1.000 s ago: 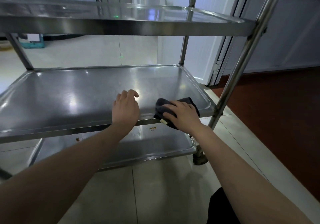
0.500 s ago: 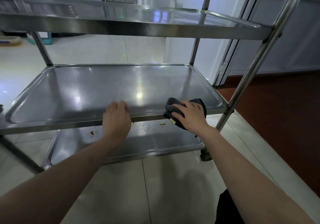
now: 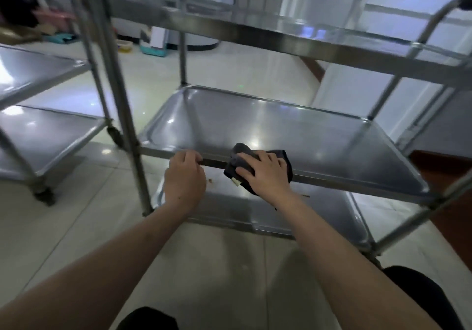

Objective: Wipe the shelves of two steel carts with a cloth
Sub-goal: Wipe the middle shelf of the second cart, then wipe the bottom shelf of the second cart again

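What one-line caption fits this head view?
Right hand presses a dark cloth on the middle shelf's front edge while the left hand grips that edge.

Two bare forearms entering from the lower corners of the frame and converging toward its centre. Left hand (image 3: 184, 182) just left of centre, back facing the camera, fingers curled over at the knuckles with the tips hidden from view. Right hand (image 3: 265, 173) just right of centre, palm down, fingers spread and lightly bent, pressing flat. Both wrists nearly straight, hands near each other but apart. Dark-clothed knees at the bottom edge.
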